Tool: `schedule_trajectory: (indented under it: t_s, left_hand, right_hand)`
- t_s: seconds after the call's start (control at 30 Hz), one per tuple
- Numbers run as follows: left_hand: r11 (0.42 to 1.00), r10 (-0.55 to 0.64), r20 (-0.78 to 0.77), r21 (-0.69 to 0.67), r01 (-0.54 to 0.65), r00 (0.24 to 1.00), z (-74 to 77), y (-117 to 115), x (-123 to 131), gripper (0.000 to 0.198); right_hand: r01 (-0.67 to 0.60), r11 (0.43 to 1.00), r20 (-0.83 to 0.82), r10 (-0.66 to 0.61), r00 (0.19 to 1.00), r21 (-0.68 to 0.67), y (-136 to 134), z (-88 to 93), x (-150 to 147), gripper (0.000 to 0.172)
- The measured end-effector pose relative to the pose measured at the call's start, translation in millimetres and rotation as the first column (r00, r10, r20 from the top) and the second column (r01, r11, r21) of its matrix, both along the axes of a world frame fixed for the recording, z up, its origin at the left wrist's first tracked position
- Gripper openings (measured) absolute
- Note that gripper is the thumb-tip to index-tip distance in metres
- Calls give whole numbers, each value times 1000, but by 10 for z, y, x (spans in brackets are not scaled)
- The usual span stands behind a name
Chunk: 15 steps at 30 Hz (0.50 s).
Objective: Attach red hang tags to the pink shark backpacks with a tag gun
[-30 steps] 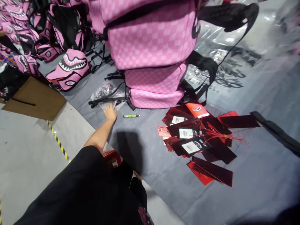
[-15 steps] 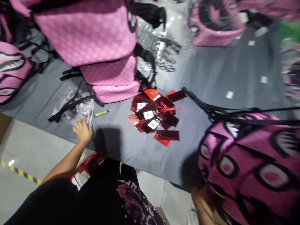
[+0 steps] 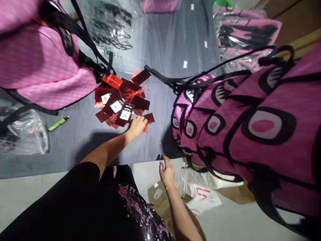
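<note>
My left hand rests on the lower edge of a pile of red and dark tags on the grey-covered table; its fingertips touch the tags, and whether they grip one is unclear. My right hand is just off the table's front edge, fingers apart, holding nothing. To its right stands a row of pink backpacks with eye and teeth patterns. More pink backpacks lie to the left of the tags.
A green pen and a clear plastic bag lie at the left. Plastic-wrapped pink items are at the back right. Below the table are a cardboard box and a white sack.
The view has shifted right. My left hand has left the plastic bag and moved right to the tags. My right hand has come out from beside the backpacks at the right.
</note>
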<state>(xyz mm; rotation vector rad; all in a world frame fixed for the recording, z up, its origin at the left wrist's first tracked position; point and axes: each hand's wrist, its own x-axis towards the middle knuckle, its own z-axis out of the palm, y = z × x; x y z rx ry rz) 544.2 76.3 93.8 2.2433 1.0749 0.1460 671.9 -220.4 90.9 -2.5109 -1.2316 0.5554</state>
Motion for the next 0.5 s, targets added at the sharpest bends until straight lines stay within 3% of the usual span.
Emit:
schedule_trajectory:
  t_s: [0.1,0.2,0.37,0.5]
  left_hand:
    - [996,-94,-54,-15,93,994,-122,29,130,21]
    - [984,-179,-61,-37,177,982,-122,-60,124,25]
    - [984,-175,-56,-55,172,983,97,-473,155,37]
    - [978,-190,13,-82,191,982,203,-665,340,28]
  right_hand:
    - [79,997,-30,-79,996,-19,-208,71,26,44]
    - [150,988,-46,-151,987,-21,-222,107,112,45]
    - [186,982,-24,-186,982,-5,267,3,395,55]
    - [249,968,97,-245,965,-28,778,-180,616,70]
